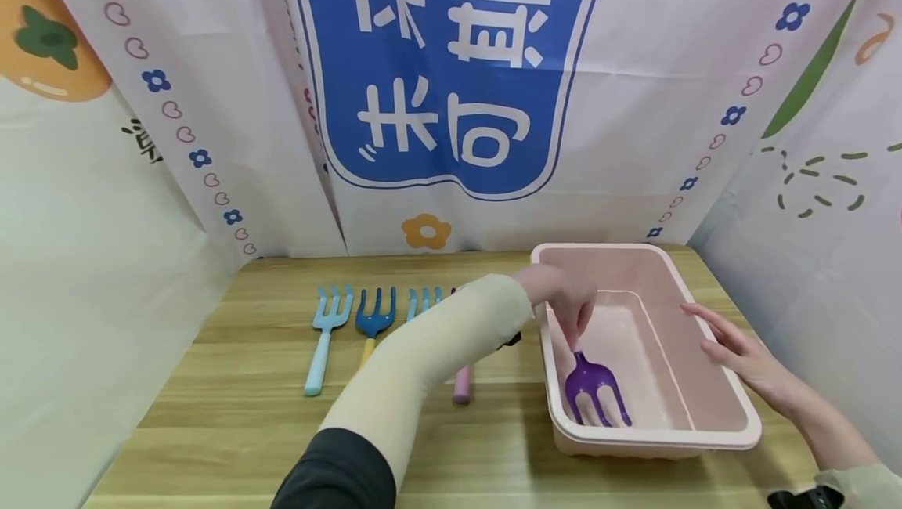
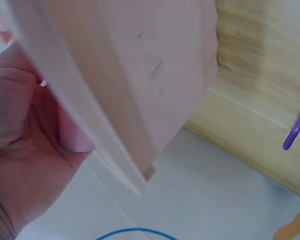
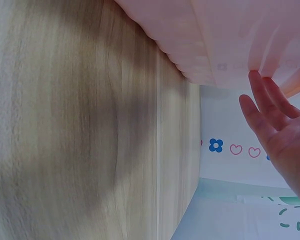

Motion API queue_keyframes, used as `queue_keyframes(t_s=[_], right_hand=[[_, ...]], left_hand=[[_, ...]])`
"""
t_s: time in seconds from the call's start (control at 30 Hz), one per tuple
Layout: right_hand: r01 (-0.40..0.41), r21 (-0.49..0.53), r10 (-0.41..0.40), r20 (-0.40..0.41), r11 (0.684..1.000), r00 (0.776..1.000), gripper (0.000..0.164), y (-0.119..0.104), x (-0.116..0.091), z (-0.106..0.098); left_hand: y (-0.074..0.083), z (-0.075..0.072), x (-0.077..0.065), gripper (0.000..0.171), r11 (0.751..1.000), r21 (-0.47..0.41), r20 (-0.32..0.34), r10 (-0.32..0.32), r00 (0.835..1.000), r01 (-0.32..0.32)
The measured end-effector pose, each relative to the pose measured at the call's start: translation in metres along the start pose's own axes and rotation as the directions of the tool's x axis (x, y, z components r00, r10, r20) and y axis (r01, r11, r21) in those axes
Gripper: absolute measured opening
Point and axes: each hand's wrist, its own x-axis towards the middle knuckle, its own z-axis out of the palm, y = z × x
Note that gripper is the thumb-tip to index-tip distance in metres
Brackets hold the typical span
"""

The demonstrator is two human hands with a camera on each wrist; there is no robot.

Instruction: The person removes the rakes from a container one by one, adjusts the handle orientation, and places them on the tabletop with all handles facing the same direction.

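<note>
Reaching over the left rim of a pink plastic tub (image 1: 655,440), my left hand (image 1: 571,301) grips a small purple hand fork (image 1: 590,380). Its tines point toward the near end of the tub, low inside it. In the left wrist view, part of the fork's pink handle (image 2: 74,131) shows in that hand, and the tub wall hides the rest. My right hand (image 1: 747,356) touches the tub's right side at the rim. Its fingers lie extended against the outer wall in the right wrist view.
Left of the tub on the wooden table (image 1: 247,415) lie a light blue fork (image 1: 330,313), a dark blue fork (image 1: 375,319) with a yellow handle, another light blue fork (image 1: 425,300) and a pink handle (image 1: 461,385). My left arm partly covers them. Printed cloth (image 1: 634,141) hangs behind.
</note>
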Motion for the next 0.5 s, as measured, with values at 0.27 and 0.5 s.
queue_keyframes(t_s=[0.27, 0.5], right_hand=[[0.005, -0.019, -0.005, -0.005, 1.000, 1.000, 0.056, 0.001, -0.001, 0.001], [0.035, -0.014, -0.035, 0.008, 0.999, 0.999, 0.057, 0.004, 0.000, 0.000]], left_hand=[[-0.015, -0.011, -0.025, 0.019, 0.985, -0.116, -0.202, 0.101, 0.974, -0.126], [-0.027, -0.005, -0.053, 0.020, 0.933, -0.300, -0.338, 0.091, 0.937, -0.199]])
